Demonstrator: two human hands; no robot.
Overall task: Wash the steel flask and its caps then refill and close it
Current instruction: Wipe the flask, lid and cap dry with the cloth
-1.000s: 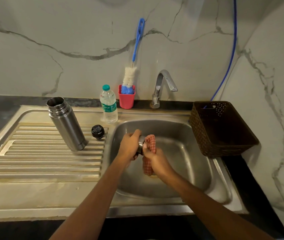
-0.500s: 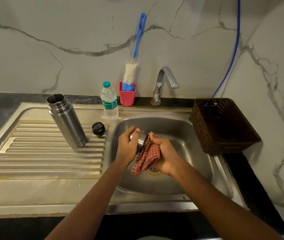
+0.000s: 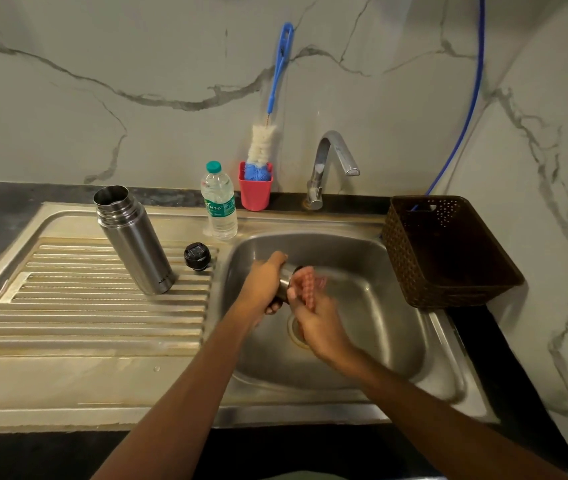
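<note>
The open steel flask (image 3: 133, 239) stands upright on the ribbed drainboard (image 3: 68, 306), with a black inner cap (image 3: 197, 256) beside it to the right. Over the sink basin (image 3: 379, 306), my left hand (image 3: 261, 289) grips the steel outer cap (image 3: 286, 282), mostly hidden by the fingers. My right hand (image 3: 317, 323) holds a red checked cloth (image 3: 308, 284) bunched against the cap's mouth; cloth and fingers are motion-blurred.
A plastic water bottle (image 3: 219, 202) stands at the sink's back left corner. Behind it a red cup (image 3: 255, 190) holds a blue-handled bottle brush (image 3: 268, 133). The tap (image 3: 331, 164) is at the back, a dark woven basket (image 3: 448, 251) on the right.
The cloth, hanging loose below my hands half a second ago, is now bunched up at the cap's mouth. Both hands shifted slightly and the right hand is moving fast.
</note>
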